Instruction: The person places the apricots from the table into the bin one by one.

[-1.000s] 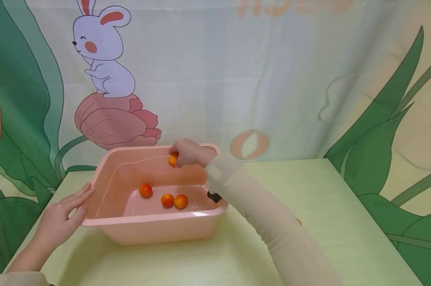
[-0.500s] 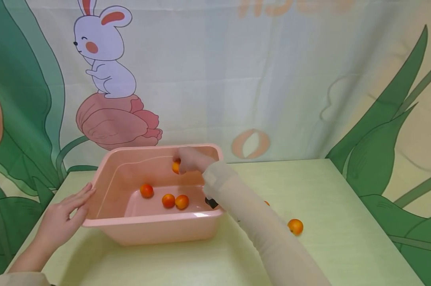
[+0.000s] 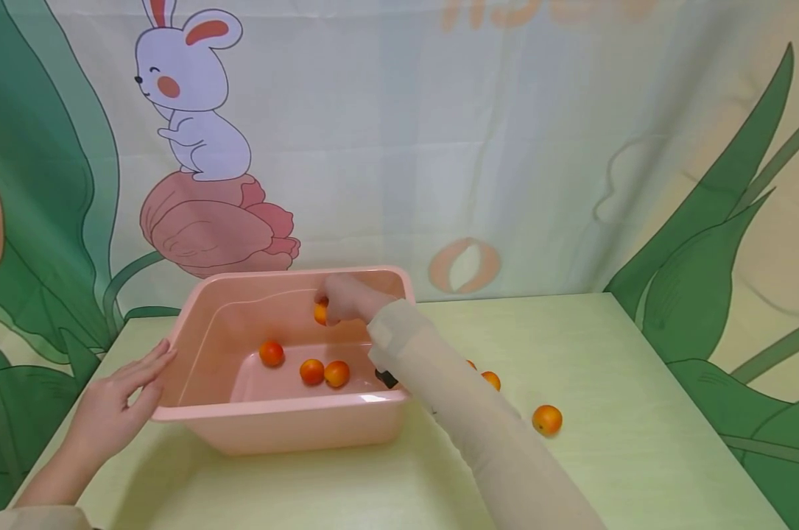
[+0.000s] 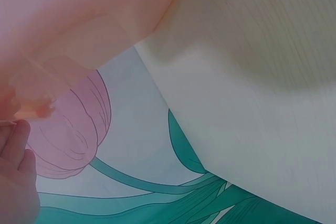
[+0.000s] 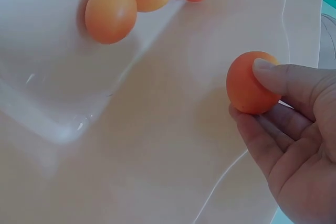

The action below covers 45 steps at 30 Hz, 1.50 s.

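R hand, just left of centre in the head view, pinches a red-orange fruit btwn thumb & fingertips; thumb lies on top, fingers below. Held fruit is inside the pink basin, up off the floor & in front of the far wall; can't tell if it touches that wall. In R wrist view it's right of centre.

L hand, lower left of head view, rests on basin's left rim: fingers nearly straight & close together, thumb set apart. L wrist view catches only a few fingers, cut off at lower left; can't tell how hard they press.

3 more fruits on basin floor: a red one at left, then a darker orange one & a yellower one side by side, touching, nearer mid-frame.

On the pale green table, lower right of centre: one orange fruit fully in view, another up & left of it, plus a sliver of a third, part hidden behind the R sleeve. Printed backdrop behind, w/ white rabbit upper left.
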{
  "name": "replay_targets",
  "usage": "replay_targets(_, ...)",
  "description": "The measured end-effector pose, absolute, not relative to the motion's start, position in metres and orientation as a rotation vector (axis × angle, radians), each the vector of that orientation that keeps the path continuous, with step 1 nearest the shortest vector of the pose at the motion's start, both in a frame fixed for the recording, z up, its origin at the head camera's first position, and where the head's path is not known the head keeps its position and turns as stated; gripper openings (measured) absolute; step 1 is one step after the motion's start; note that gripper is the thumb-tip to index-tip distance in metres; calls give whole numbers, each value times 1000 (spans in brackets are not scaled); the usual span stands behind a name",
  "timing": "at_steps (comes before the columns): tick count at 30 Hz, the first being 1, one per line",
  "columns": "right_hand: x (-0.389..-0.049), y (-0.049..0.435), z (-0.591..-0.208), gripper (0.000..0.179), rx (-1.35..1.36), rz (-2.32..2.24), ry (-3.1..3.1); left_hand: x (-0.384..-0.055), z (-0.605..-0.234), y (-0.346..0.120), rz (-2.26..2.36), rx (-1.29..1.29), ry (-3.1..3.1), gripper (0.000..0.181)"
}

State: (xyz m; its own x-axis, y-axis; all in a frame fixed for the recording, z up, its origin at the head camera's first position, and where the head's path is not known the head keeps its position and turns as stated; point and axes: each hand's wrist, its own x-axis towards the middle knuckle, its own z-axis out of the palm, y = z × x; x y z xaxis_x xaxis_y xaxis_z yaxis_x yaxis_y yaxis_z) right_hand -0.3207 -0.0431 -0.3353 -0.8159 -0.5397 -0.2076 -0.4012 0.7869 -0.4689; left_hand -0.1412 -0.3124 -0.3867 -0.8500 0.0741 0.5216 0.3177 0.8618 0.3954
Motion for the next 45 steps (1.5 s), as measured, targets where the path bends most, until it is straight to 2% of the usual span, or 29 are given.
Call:
replay_targets(8, -321, -47, -336, 39, -682, -565, 2607, -142, -387, -313, -650, -300, -2513, 37)
replay_targets(22, -325, -56, -344, 31, -742, -560, 2608, -142, -385, -311, -644, -274, -2536, 37)
replay_targets(31, -312, -56, -343, 32, -610, -583, 2605, -143, -385, -311, -638, -317, -2485, 38)
replay_targets(35, -292, -45, -332, 18, -126, -972, 2349, -144, -385, -311, -637, -329, -2468, 38)
replay_targets(38, -280, -37, -325, 21, 299, -1227, 2130, -144, -385, -311, -638, -324, -2471, 38)
replay_targets(42, -285, -35, -335, 23, 386, -1255, 2101, -143, -385, -311, -642, -323, -2471, 38)
replay_targets(45, -296, -36, -347, 21, 335, -1235, 2125, -143, -386, -311, -638, -325, -2465, 38)
